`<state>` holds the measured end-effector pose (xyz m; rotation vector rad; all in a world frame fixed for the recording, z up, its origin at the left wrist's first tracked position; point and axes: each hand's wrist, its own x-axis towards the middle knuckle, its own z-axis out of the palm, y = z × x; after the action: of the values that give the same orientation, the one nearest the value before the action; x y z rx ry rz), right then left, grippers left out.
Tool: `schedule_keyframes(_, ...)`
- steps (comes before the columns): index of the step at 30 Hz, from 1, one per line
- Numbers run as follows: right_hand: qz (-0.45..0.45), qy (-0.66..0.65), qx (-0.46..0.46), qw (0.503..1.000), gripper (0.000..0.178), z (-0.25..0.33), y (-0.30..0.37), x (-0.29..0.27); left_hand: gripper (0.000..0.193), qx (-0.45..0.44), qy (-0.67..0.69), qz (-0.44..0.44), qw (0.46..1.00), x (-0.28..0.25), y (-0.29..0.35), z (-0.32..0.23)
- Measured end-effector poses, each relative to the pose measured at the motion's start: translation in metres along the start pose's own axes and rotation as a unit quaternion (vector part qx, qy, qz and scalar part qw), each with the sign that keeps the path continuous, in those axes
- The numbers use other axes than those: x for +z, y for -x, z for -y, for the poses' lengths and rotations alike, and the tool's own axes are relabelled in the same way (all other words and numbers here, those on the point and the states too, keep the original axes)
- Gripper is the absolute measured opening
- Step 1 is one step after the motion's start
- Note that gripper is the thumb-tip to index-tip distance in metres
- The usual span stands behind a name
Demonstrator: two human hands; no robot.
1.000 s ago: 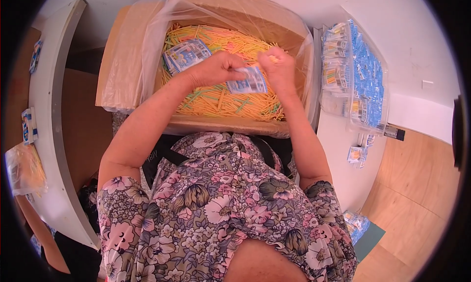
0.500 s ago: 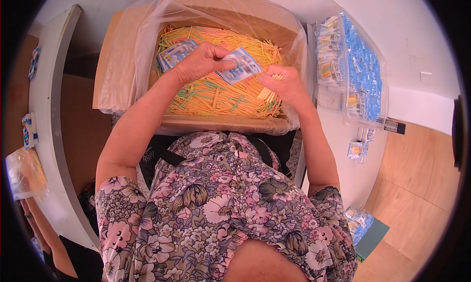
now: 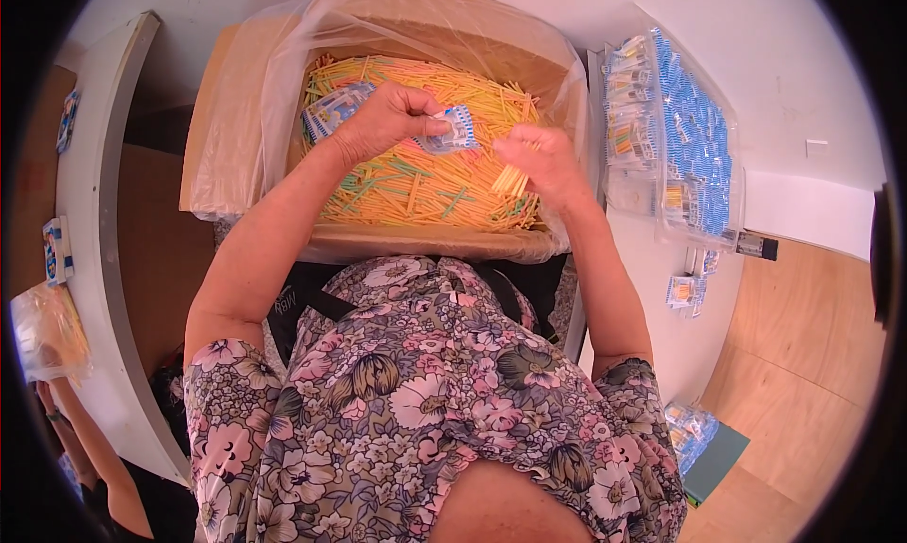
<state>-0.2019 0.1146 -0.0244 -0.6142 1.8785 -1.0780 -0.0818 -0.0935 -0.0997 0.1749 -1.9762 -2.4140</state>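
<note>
Over the carton, my left hand (image 3: 395,118) pinches a small clear packet (image 3: 453,133) with blue-and-white edges between thumb and fingers. To its right, apart from the packet, my right hand (image 3: 543,162) is closed around a small bunch of thin yellow sticks (image 3: 510,181), whose ends poke out below the fingers. Beneath both hands lies a deep layer of loose thin sticks (image 3: 406,189), mostly yellow and orange with some green and pink. More flat blue-and-white packets (image 3: 333,110) rest on the sticks beside my left wrist, partly covered by it.
A cardboard carton (image 3: 416,242) with a clear plastic liner holds the sticks. At right, a clear bin (image 3: 699,137) is packed with filled packets; a few packets (image 3: 682,292) lie below it. Another person's arm (image 3: 94,439) shows at lower left, near a plastic bag (image 3: 52,330).
My right hand has drawn slightly away from the packet, leaving a gap. The packet has tilted and looks more bunched in my left hand.
</note>
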Motion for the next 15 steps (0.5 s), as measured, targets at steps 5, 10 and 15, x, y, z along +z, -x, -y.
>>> schedule_keyframes(5,-0.016,-0.175,-0.021,0.984,0.018,0.025,-0.015,0.008,0.011,0.009,-0.014,0.012,1.000,0.000,-0.003,0.002)
schedule_keyframes(10,0.012,-0.184,-0.044,0.982,0.019,0.036,-0.026,0.013,0.013,0.020,0.006,0.039,0.999,0.004,0.000,-0.002)
schedule_keyframes(15,-0.089,0.082,-0.132,0.984,0.023,0.032,-0.039,0.015,0.013,0.002,-0.025,0.045,0.999,0.002,0.000,-0.002)
